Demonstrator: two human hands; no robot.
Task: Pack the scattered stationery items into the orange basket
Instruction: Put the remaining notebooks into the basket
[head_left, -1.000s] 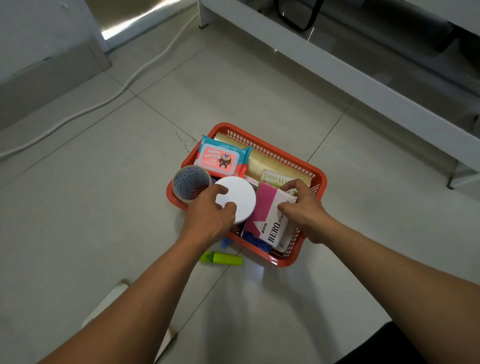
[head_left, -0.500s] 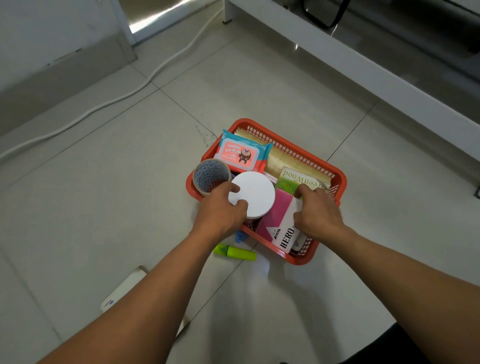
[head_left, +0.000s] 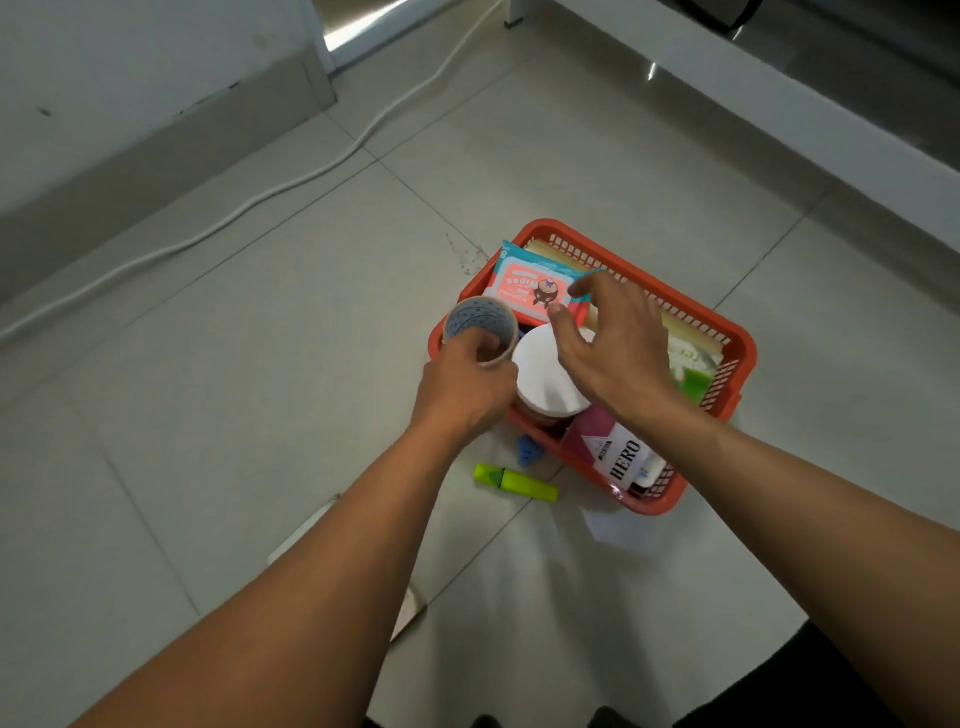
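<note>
The orange basket (head_left: 730, 332) stands on the tiled floor, full of items. My left hand (head_left: 462, 395) grips the tape roll (head_left: 480, 325) at the basket's left corner. My right hand (head_left: 608, 348) hovers with spread fingers over the white round lid (head_left: 545, 384) and the pink-and-blue wipes pack (head_left: 530, 286). A pink and white HERO box (head_left: 621, 457) leans at the near end. A green packet (head_left: 693, 376) lies at the right side. On the floor beside the basket lie a lime highlighter (head_left: 514, 482) and a small blue piece (head_left: 530, 451).
A white cable (head_left: 249, 205) runs across the tiles at the left. A white bench frame (head_left: 779, 98) crosses the top right. A white flat object (head_left: 306, 535) lies partly under my left forearm.
My right hand left the HERO box and moved up-left over the lid and wipes pack. My left hand shifted from the white lid to the tape roll.
</note>
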